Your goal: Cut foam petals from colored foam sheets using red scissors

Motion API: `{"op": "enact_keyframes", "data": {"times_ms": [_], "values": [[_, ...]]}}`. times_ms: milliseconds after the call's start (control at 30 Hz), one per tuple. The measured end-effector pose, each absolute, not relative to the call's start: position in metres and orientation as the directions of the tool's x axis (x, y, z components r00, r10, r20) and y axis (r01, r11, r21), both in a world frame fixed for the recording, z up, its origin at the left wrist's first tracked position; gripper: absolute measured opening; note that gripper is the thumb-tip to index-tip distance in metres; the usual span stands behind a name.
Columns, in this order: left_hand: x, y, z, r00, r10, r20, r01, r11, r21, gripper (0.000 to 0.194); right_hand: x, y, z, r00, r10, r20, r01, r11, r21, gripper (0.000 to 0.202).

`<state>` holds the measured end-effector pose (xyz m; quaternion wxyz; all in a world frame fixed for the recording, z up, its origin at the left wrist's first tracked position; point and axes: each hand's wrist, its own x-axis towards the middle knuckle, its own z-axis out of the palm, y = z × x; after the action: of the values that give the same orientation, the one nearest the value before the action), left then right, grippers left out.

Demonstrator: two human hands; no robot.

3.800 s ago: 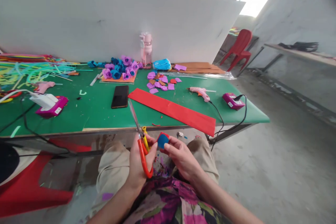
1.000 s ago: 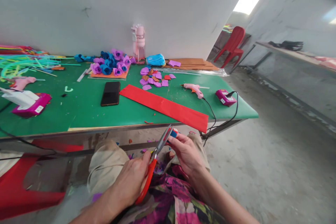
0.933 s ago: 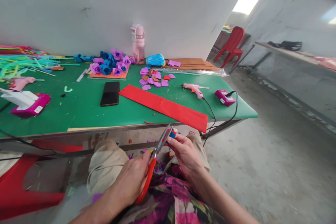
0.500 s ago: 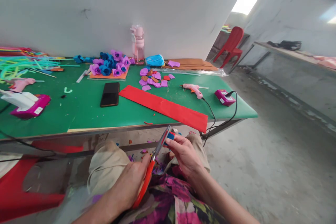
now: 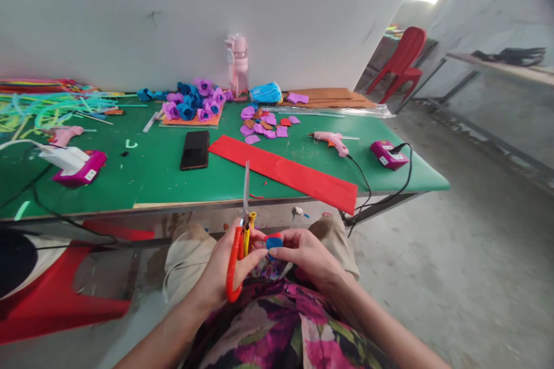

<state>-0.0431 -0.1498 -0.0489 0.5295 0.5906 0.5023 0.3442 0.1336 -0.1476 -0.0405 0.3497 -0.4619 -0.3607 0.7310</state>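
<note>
My left hand is closed round a pair of scissors with orange handles, the blades pointing up and away. A yellow piece shows beside the scissors at that hand; I cannot tell what it is. The left fingertips also touch a small blue and red piece of paper. My right hand pinches this piece between thumb and fingers, above my lap. A folded strip of red paper lies slanted on the green table, its near right end over the front edge.
Purple and blue paper flowers, loose petals, a phone and a pink bottle are on the table. A corded glue gun lies right, near a magenta socket block. A white board stands behind.
The scissor blades have swung away from the blue and red paper and now point upward. My hands have come together, with left fingertips at the paper. The view has shifted slightly.
</note>
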Motion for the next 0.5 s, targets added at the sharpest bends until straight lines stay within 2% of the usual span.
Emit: {"op": "enact_keyframes", "data": {"times_ms": [133,233,367,500], "values": [[-0.036,-0.149,-0.048,0.242,0.964,-0.11,0.311,0.031,0.95,0.018,0.132,-0.147,-0.045,-0.349,0.847,-0.401,-0.08,-0.453,-0.888,0.016],[-0.032,-0.148,-0.044,0.215,0.971,-0.106,0.346,0.025,0.938,0.016,0.132,-0.147,-0.047,-0.339,0.85,-0.404,-0.067,-0.45,-0.89,0.016],[-0.023,-0.147,-0.045,0.077,0.994,-0.074,0.337,0.044,0.94,0.017,0.13,-0.146,-0.046,-0.217,0.906,-0.363,-0.204,-0.405,-0.891,0.019],[-0.012,-0.147,-0.058,-0.03,0.999,-0.04,0.263,0.046,0.964,0.018,0.126,-0.146,-0.051,-0.152,0.91,-0.385,-0.376,-0.413,-0.829,0.021]]}}
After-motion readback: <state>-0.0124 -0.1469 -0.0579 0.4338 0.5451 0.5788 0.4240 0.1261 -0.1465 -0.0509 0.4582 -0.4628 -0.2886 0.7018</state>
